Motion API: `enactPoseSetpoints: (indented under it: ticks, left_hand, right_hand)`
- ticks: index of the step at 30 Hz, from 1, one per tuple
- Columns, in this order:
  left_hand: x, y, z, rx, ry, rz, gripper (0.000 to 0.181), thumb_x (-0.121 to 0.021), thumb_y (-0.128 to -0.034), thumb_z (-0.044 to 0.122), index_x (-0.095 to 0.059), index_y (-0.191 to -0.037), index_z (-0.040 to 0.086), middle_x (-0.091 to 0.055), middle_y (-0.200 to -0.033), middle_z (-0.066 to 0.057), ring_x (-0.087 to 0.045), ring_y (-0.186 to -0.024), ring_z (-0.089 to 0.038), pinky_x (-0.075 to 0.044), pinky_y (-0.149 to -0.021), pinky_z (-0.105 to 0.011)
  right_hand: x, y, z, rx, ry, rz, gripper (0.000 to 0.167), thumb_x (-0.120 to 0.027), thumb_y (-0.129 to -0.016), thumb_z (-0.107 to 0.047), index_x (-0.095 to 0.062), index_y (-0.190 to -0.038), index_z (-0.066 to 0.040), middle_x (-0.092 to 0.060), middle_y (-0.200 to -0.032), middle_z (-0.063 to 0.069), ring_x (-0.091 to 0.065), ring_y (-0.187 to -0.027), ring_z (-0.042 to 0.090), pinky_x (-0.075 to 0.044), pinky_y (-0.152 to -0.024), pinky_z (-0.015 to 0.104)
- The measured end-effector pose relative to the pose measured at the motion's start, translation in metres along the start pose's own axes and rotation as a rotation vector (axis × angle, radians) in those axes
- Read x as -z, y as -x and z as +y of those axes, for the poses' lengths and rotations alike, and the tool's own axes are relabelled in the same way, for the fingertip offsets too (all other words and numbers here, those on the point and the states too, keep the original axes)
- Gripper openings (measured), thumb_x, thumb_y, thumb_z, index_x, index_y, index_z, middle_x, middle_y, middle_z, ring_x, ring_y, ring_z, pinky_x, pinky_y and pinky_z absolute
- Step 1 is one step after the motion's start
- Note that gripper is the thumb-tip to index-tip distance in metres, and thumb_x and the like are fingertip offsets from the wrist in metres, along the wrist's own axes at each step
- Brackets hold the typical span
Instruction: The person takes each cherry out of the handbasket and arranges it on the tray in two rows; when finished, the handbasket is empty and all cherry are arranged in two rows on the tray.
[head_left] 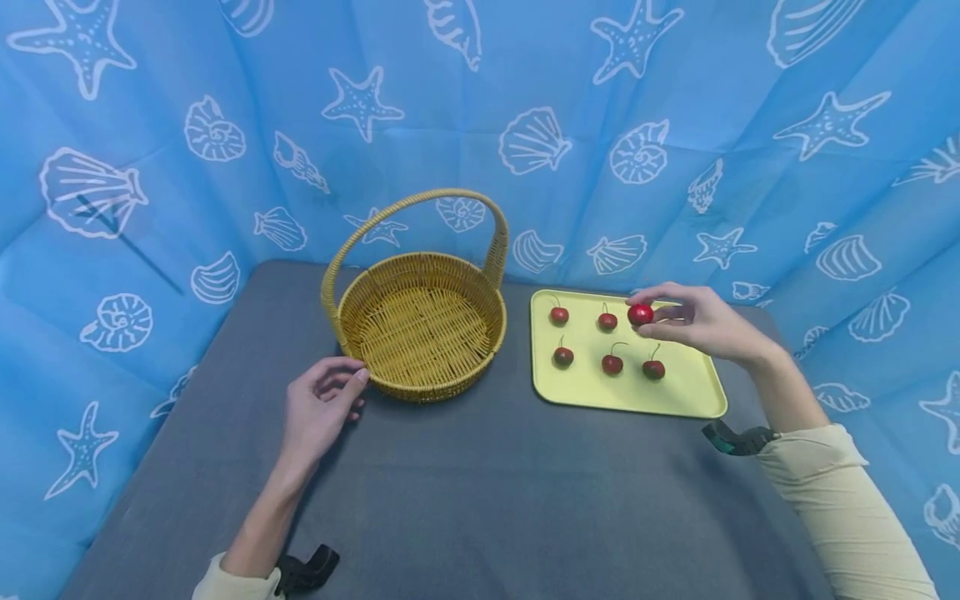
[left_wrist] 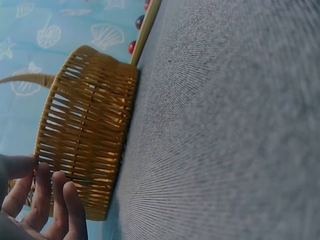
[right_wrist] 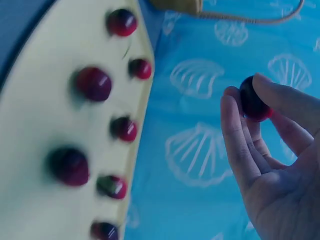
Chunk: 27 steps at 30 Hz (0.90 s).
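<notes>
My right hand [head_left: 693, 321] pinches a red cherry [head_left: 641, 314] between thumb and fingers, raised over the far side of a pale yellow tray [head_left: 592, 392]. In the right wrist view the held cherry [right_wrist: 254, 99] looks dark, and the tray lies to its left. Several other cherries [head_left: 612, 364] with stems sit spread out on the tray. My left hand [head_left: 318, 408] grips the near-left rim of a round wicker basket [head_left: 423, 333] with thumb and index finger. The left wrist view shows its other fingers [left_wrist: 59, 205] against the basket's woven side. Only the woven bottom shows inside the basket.
The basket's tall arched handle [head_left: 412, 198] rises over its far side. A grey cloth [head_left: 480, 492] covers the table. Behind and at both sides hangs a blue curtain [head_left: 450, 100] with white shells and starfish, close to the table's back edge.
</notes>
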<state>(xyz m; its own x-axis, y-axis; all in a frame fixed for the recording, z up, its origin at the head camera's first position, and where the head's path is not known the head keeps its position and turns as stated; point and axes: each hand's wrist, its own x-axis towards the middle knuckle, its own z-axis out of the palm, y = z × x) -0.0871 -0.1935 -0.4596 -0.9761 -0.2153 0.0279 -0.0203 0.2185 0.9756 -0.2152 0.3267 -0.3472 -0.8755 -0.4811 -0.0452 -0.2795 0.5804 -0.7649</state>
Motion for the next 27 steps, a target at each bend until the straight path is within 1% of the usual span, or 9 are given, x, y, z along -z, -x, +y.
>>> enactPoseSetpoints:
  ticks: [5, 9, 11, 13, 15, 17, 21, 23, 27]
  left_hand:
    - [0.002, 0.000, 0.000, -0.011, -0.004, -0.013, 0.033, -0.076, -0.1049, 0.027, -0.071, -0.127, 0.003, -0.080, -0.100, -0.011, -0.077, -0.078, -0.022, -0.067, -0.064, -0.034]
    - [0.005, -0.001, 0.001, -0.015, -0.004, -0.026, 0.033, -0.076, -0.1045, 0.026, -0.072, -0.127, 0.002, -0.080, -0.094, -0.005, -0.077, -0.076, -0.021, -0.067, -0.063, -0.033]
    - [0.007, -0.002, 0.002, -0.017, -0.001, -0.028, 0.032, -0.076, -0.1045, 0.026, -0.072, -0.126, 0.002, -0.080, -0.093, -0.004, -0.077, -0.075, -0.021, -0.067, -0.062, -0.032]
    - [0.008, -0.002, 0.002, -0.018, 0.000, -0.028, 0.032, -0.076, -0.1046, 0.026, -0.073, -0.126, 0.002, -0.080, -0.092, -0.001, -0.077, -0.075, -0.020, -0.067, -0.063, -0.032]
    - [0.009, -0.002, 0.002, -0.021, -0.003, -0.029, 0.031, -0.076, -0.1049, 0.025, -0.073, -0.125, 0.002, -0.080, -0.092, 0.001, -0.077, -0.075, -0.019, -0.067, -0.063, -0.031]
    - [0.011, -0.003, 0.003, -0.025, -0.006, -0.033, 0.031, -0.075, -0.1052, 0.025, -0.073, -0.126, 0.002, -0.080, -0.091, 0.004, -0.077, -0.076, -0.018, -0.067, -0.063, -0.031]
    - [0.015, -0.005, 0.004, -0.051, -0.022, -0.048, 0.030, -0.074, -0.1062, 0.025, -0.073, -0.126, 0.002, -0.077, -0.090, 0.013, -0.077, -0.077, -0.017, -0.066, -0.063, -0.030]
    - [0.018, -0.005, 0.005, -0.065, -0.038, -0.053, 0.029, -0.073, -0.1064, 0.025, -0.074, -0.125, 0.003, -0.076, -0.091, 0.015, -0.077, -0.077, -0.016, -0.067, -0.064, -0.030]
    - [0.028, -0.008, 0.007, -0.100, -0.104, -0.063, 0.027, -0.072, -0.1072, 0.028, -0.075, -0.122, 0.006, -0.078, -0.096, 0.003, -0.076, -0.078, -0.014, -0.067, -0.064, -0.031]
  right_hand:
    - [0.008, 0.027, 0.033, -0.028, 0.006, 0.036, 0.042, -0.074, -0.102, -0.003, -0.063, -0.141, 0.004, -0.067, -0.129, -0.019, -0.076, -0.104, -0.004, -0.065, -0.084, 0.019]
    - [0.008, 0.043, 0.061, -0.098, 0.022, 0.061, 0.041, -0.073, -0.102, -0.001, -0.062, -0.141, 0.006, -0.067, -0.125, -0.022, -0.077, -0.099, -0.003, -0.065, -0.083, 0.018]
    - [0.008, 0.048, 0.074, -0.133, 0.042, 0.060, 0.042, -0.074, -0.101, -0.002, -0.063, -0.141, 0.007, -0.072, -0.125, -0.013, -0.077, -0.098, -0.003, -0.066, -0.082, 0.020]
    - [0.007, 0.051, 0.085, -0.157, 0.074, 0.053, 0.044, -0.076, -0.099, -0.001, -0.064, -0.140, 0.007, -0.075, -0.127, 0.002, -0.078, -0.099, -0.001, -0.067, -0.081, 0.022]
    - [0.005, 0.052, 0.093, -0.159, 0.133, 0.049, 0.044, -0.079, -0.097, -0.002, -0.067, -0.138, 0.006, -0.076, -0.127, 0.019, -0.079, -0.101, 0.006, -0.066, -0.080, 0.021]
    - [0.003, 0.052, 0.099, -0.142, 0.195, 0.044, 0.044, -0.082, -0.095, -0.003, -0.069, -0.135, 0.006, -0.074, -0.128, 0.029, -0.081, -0.105, 0.020, -0.064, -0.081, 0.019]
    - [0.000, 0.053, 0.106, -0.105, 0.282, 0.055, 0.040, -0.084, -0.092, -0.003, -0.072, -0.130, 0.005, -0.076, -0.124, 0.030, -0.079, -0.105, 0.042, -0.062, -0.080, 0.017]
    - [-0.001, 0.054, 0.108, -0.096, 0.298, 0.065, 0.039, -0.085, -0.092, -0.003, -0.074, -0.128, 0.004, -0.077, -0.122, 0.028, -0.078, -0.105, 0.043, -0.063, -0.080, 0.019]
    - [-0.002, 0.054, 0.110, -0.090, 0.319, 0.074, 0.039, -0.085, -0.091, -0.003, -0.075, -0.128, 0.001, -0.079, -0.121, 0.025, -0.077, -0.107, 0.043, -0.063, -0.082, 0.020]
